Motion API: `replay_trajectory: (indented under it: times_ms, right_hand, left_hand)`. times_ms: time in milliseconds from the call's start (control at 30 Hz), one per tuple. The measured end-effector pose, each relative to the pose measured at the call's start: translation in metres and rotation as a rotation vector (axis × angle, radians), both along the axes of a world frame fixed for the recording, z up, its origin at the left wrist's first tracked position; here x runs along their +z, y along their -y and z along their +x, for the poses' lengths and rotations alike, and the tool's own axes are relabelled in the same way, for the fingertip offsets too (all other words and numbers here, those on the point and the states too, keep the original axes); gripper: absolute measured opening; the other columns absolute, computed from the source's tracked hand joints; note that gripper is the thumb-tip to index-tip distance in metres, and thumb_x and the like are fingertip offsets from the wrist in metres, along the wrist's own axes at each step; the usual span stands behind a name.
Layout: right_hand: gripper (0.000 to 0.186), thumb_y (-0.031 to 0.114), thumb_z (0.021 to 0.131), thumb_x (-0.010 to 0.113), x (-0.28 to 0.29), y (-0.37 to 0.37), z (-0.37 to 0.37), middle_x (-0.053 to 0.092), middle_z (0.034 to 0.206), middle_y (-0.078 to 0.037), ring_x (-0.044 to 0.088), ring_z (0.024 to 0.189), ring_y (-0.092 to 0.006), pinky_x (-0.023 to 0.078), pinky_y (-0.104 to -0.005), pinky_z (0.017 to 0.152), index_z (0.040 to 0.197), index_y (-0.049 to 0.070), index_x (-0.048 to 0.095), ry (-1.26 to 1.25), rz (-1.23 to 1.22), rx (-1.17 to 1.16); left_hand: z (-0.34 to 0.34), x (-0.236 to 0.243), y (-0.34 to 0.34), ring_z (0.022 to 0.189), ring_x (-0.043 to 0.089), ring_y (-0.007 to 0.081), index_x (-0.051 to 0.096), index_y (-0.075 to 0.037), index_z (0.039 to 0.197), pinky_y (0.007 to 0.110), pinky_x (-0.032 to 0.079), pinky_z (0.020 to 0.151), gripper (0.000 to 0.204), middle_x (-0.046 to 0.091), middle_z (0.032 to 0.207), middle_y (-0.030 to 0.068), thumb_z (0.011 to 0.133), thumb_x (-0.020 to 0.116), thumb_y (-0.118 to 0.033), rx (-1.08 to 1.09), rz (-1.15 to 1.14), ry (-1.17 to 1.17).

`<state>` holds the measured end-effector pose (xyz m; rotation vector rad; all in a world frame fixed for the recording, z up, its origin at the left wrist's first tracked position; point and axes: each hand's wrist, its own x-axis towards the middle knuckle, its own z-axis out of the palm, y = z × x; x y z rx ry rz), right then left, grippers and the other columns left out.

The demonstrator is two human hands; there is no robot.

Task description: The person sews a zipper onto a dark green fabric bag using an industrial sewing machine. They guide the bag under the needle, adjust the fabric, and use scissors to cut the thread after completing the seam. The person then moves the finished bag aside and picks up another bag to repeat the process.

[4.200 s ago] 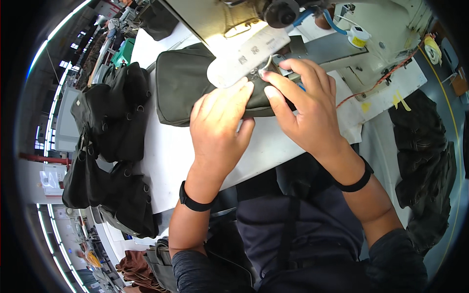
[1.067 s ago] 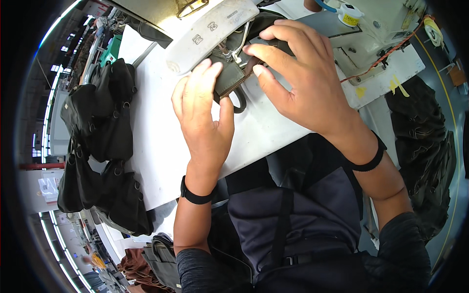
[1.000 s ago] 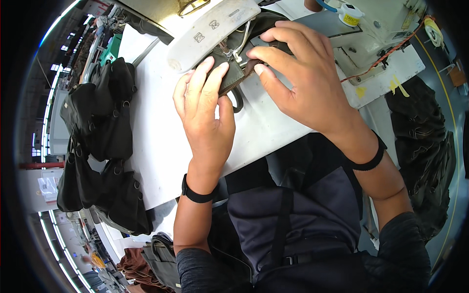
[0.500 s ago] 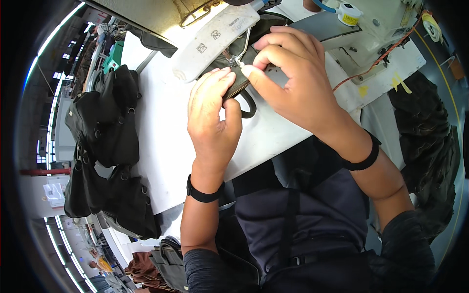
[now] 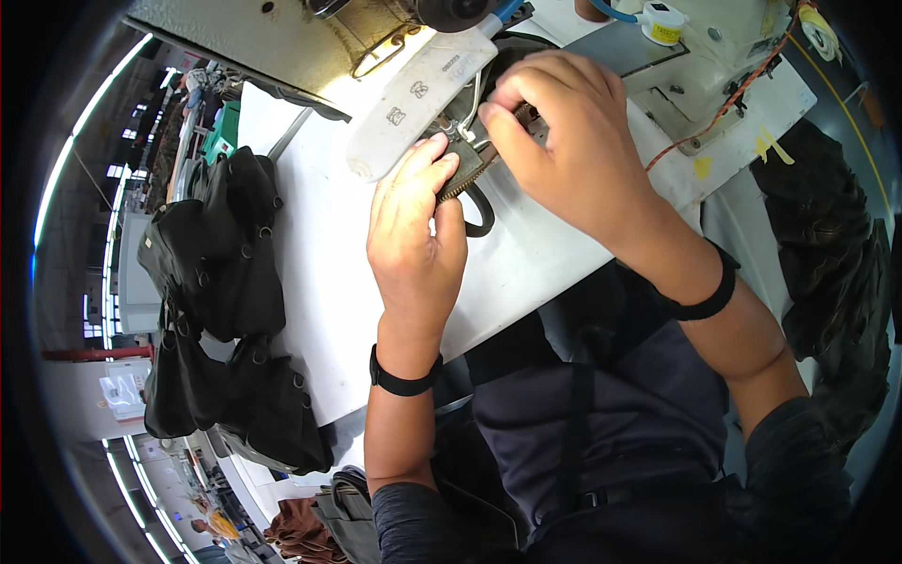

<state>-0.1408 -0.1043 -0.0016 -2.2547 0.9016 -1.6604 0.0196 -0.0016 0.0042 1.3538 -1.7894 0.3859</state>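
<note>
A dark olive fabric piece with a brass zipper (image 5: 466, 179) lies under the head of an industrial sewing machine (image 5: 282, 42). My left hand (image 5: 413, 230) grips its near left edge, fingers on top and thumb tucked by the zipper. Further along that edge, my right hand (image 5: 573, 132) is closed with thumb and forefinger pinching the zippered edge. The fingertips of that hand partly hide the fabric. A dark strap loop (image 5: 482, 214) hangs from the piece between my hands. The machine's presser foot area (image 5: 460, 132) sits just beyond my left fingertips, partly covered by a pale plastic guard (image 5: 404, 113).
Black bags with metal rings (image 5: 221, 254) are piled along the left of the white table (image 5: 315, 254). Dark fabric pieces (image 5: 822, 226) hang at the right. A small white container (image 5: 662, 23) stands behind the machine bed. An orange cord (image 5: 723, 113) crosses the right side.
My right hand has closed more and its fingertips have shifted along the zippered edge. The fabric piece has turned slightly. The whole view has shifted a little.
</note>
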Motion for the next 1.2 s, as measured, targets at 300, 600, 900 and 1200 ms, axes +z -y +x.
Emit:
replay_trajectory:
  times_ms: [300,600,900,1200]
  right_hand:
    - [0.017,0.017,0.08,0.077,-0.009,0.012,0.031,0.069,0.096,-0.007,0.059,0.105,-0.0284,0.036,-0.0475,0.103,0.073,0.006,0.066,0.194,-0.048,-0.113]
    - [0.019,0.012,0.076,0.077,-0.013,0.011,0.033,0.064,0.094,-0.005,0.058,0.101,-0.0281,0.039,-0.0459,0.099,0.073,0.01,0.059,0.243,-0.124,-0.142]
    - [0.017,0.012,0.077,0.077,-0.01,0.009,0.027,0.067,0.096,-0.006,0.06,0.101,-0.0293,0.04,-0.0453,0.098,0.075,0.009,0.06,0.18,-0.056,-0.126]
    - [0.017,0.011,0.079,0.077,-0.011,0.007,0.026,0.066,0.098,-0.005,0.061,0.102,-0.0281,0.04,-0.0443,0.1,0.079,0.009,0.061,0.171,-0.058,-0.113]
  left_hand:
    - [0.007,0.004,0.002,0.126,0.069,0.0358,0.076,-0.001,0.111,0.044,0.055,0.106,0.034,0.076,0.122,0.0163,0.084,0.063,0.015,-0.043,0.044,-0.009]
    - [0.01,0.006,0.0,0.12,0.072,0.032,0.076,0.001,0.114,0.042,0.054,0.108,0.041,0.077,0.119,0.0166,0.08,0.063,0.018,-0.081,0.04,0.001]
    - [0.011,0.007,0.001,0.117,0.073,0.0318,0.076,-0.002,0.114,0.04,0.055,0.098,0.038,0.077,0.119,0.0143,0.081,0.067,0.015,-0.102,0.039,0.003]
    - [0.011,0.002,0.001,0.115,0.074,0.0339,0.078,0.001,0.112,0.043,0.056,0.105,0.04,0.079,0.113,0.0155,0.081,0.063,0.02,-0.102,-0.018,0.045]
